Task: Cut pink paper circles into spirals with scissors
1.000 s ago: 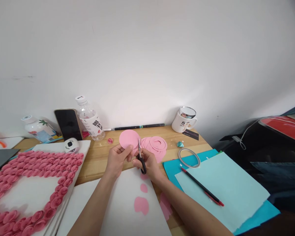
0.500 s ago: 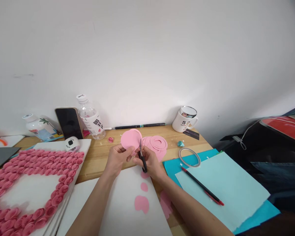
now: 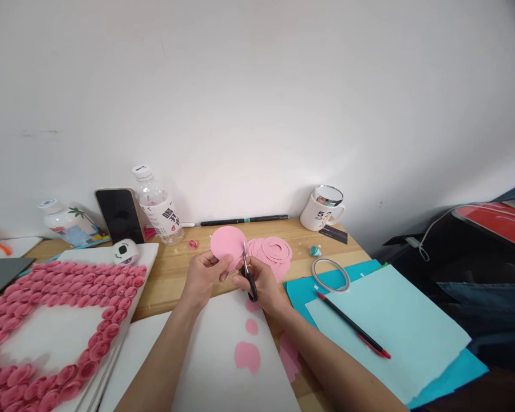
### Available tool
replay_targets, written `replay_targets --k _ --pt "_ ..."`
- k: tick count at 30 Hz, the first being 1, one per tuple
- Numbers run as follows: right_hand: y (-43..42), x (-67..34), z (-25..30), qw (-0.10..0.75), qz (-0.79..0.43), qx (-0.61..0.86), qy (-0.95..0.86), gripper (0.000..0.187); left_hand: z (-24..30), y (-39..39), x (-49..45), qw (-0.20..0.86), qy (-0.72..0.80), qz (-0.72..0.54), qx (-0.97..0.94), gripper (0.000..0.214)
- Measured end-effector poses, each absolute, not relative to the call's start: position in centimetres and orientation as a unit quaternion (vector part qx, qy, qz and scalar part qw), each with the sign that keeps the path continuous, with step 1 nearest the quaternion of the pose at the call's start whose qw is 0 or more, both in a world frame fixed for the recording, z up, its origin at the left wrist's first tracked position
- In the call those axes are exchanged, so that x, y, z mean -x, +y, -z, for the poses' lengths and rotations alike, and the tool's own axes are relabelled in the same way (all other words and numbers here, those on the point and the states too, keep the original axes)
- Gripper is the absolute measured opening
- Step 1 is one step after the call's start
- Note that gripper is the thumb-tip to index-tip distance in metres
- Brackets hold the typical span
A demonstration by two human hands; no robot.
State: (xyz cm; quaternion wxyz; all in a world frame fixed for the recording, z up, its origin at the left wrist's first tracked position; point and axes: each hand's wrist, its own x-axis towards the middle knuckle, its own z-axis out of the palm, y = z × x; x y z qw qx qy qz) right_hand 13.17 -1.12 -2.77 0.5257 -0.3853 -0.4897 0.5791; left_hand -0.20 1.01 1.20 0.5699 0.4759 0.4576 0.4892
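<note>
"What's crowding the hands?"

"Pink rings [image 3: 281, 265] are piled just beyond the right hand [image 3: 261, 283], close to the scissors [image 3: 250, 285]. Along the worktop's [image 3: 167, 280] back edge stand a phone [image 3: 118, 214], a bottle [image 3: 159, 213] and, toward the far right corner, a mug [image 3: 315, 214]. A rose-covered board [image 3: 60, 332] takes the left side."

"And the paper being worked?"

"A pink disc [image 3: 226, 243], held up over the worktop's middle. The left hand [image 3: 202, 280] pinches its lower edge, thumb in front; most of the disc rises above those fingers. The right hand grips the scissors by their black handles, blades up at the disc's right edge. Whether they bite into it, I can't quite make out."

"Room to move?"

"Wood shows between the board and the left hand, and from the rings to the mug. Pale blue paper [image 3: 412, 320] lies along the right edge; a white sheet [image 3: 214, 355] spreads below the hands."
</note>
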Motion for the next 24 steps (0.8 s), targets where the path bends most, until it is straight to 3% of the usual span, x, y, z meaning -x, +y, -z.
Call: replay_targets --k 10,24 --pt "-1.25 -13.20 2.83 0.516 -0.569 0.408 -0.493 0.034 -1.27 0.94 0.19 0.575 0.443 -0.509 -0.463 0.026" --pt "-0.97 -13.19 3.03 0.529 -0.585 0.356 -0.501 0.042 -0.41 0.95 0.06 0.572 0.464 -0.488 -0.469 0.032"
